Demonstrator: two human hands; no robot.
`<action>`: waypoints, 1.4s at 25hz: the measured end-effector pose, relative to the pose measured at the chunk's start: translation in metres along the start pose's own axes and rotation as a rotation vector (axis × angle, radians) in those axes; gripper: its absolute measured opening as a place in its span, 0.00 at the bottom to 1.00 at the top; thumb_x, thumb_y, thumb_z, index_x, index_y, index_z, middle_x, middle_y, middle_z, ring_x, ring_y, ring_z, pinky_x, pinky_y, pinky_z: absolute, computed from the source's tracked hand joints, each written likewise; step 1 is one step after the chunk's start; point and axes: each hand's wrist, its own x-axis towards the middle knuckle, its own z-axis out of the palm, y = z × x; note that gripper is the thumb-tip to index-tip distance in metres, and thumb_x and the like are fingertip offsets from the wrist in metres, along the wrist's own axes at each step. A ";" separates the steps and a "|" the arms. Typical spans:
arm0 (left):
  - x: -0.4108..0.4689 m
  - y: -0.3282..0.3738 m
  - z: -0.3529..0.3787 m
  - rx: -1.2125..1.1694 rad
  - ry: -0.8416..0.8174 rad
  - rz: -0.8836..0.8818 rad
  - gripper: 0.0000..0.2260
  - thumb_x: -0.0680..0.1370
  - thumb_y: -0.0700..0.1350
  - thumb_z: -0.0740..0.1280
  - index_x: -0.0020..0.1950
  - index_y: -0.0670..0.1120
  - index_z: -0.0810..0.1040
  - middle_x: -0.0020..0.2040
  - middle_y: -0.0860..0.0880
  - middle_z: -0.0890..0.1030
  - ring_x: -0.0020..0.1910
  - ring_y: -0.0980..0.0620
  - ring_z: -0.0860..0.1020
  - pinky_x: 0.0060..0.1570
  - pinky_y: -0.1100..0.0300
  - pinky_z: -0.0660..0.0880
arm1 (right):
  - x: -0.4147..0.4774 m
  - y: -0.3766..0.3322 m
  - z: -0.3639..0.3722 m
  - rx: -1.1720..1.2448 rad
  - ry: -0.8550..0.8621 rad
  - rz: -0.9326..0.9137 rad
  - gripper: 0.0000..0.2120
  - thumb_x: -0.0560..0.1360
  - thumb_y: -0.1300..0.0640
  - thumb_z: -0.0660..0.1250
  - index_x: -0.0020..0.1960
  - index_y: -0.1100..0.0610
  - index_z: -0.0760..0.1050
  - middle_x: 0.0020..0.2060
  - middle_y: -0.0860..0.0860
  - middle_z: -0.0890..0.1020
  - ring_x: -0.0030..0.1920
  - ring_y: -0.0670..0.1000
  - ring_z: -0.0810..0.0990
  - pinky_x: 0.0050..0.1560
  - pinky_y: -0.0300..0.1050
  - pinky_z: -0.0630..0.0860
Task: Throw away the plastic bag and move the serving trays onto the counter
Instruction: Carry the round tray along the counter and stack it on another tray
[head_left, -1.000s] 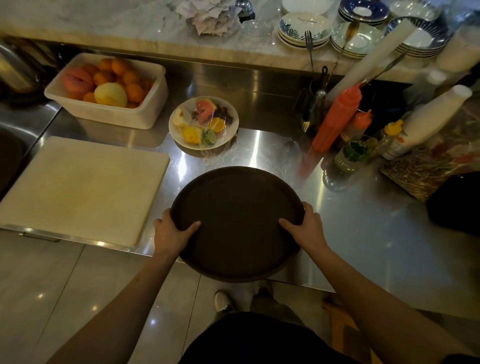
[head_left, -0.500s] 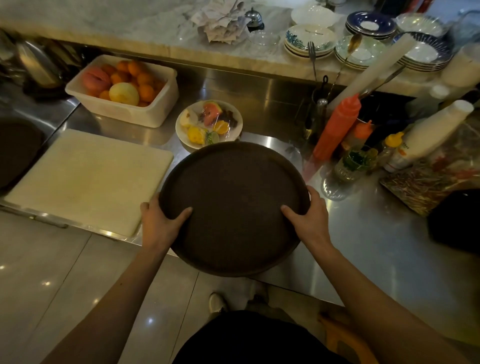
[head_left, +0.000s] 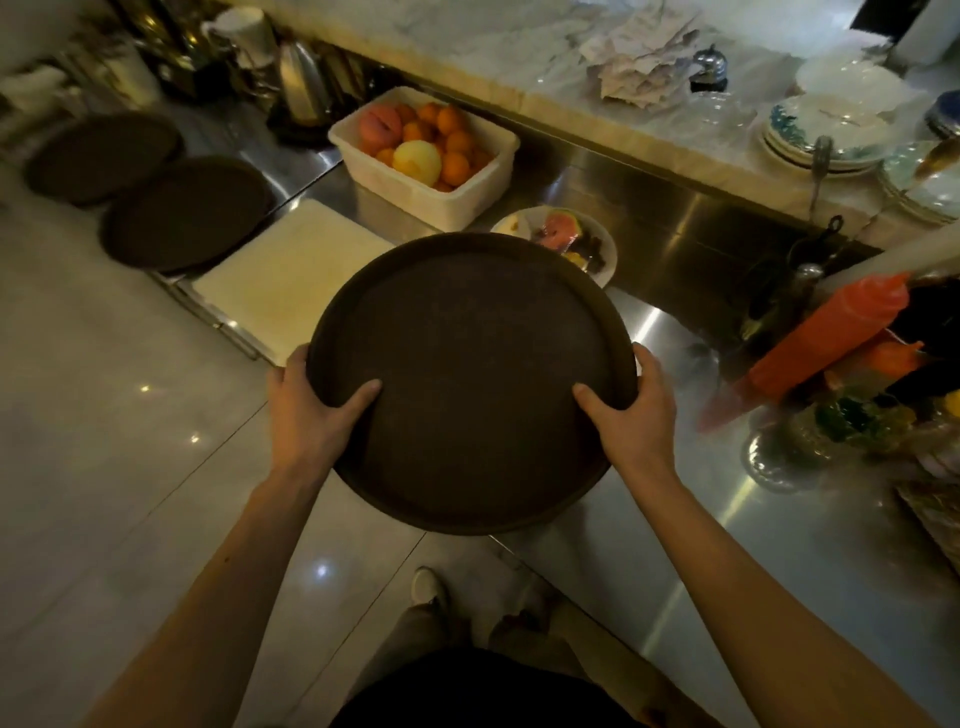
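I hold a round dark brown serving tray (head_left: 470, 379) in the air over the front edge of the steel counter (head_left: 779, 545). My left hand (head_left: 309, 410) grips its left rim, thumb on top. My right hand (head_left: 634, 410) grips the right rim the same way. Two more dark round trays lie flat at the far left: one (head_left: 184, 213) next to the white cutting board (head_left: 291, 275), the other (head_left: 101, 158) behind it. No plastic bag shows.
A white tub of oranges and other fruit (head_left: 423, 156) and a wrapped fruit plate (head_left: 558, 241) stand behind the tray. An orange squeeze bottle (head_left: 831, 332), jars and utensils crowd the right. Stacked plates (head_left: 826, 132) sit on the marble ledge. A kettle (head_left: 301, 85) stands at the back left.
The tray has been lifted off the counter and carried left and up. The view has swung left, bringing the two other trays into sight.
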 end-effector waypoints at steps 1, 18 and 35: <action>0.000 -0.005 -0.011 0.001 0.030 -0.021 0.40 0.69 0.55 0.76 0.76 0.46 0.62 0.72 0.42 0.66 0.69 0.41 0.68 0.65 0.47 0.69 | 0.000 -0.009 0.010 0.005 -0.022 -0.016 0.36 0.71 0.50 0.74 0.74 0.51 0.62 0.67 0.55 0.70 0.66 0.56 0.71 0.64 0.51 0.72; 0.078 -0.169 -0.197 -0.083 0.293 -0.174 0.40 0.68 0.55 0.76 0.75 0.47 0.63 0.70 0.42 0.67 0.66 0.41 0.71 0.62 0.48 0.71 | -0.059 -0.158 0.232 -0.011 -0.228 -0.301 0.35 0.70 0.48 0.75 0.72 0.50 0.64 0.65 0.53 0.72 0.64 0.55 0.74 0.59 0.47 0.74; 0.251 -0.221 -0.239 -0.086 0.297 -0.210 0.41 0.68 0.54 0.77 0.76 0.47 0.61 0.71 0.43 0.66 0.68 0.41 0.70 0.63 0.46 0.71 | 0.008 -0.240 0.387 -0.064 -0.230 -0.292 0.37 0.71 0.48 0.74 0.74 0.52 0.62 0.63 0.54 0.71 0.62 0.54 0.73 0.57 0.45 0.73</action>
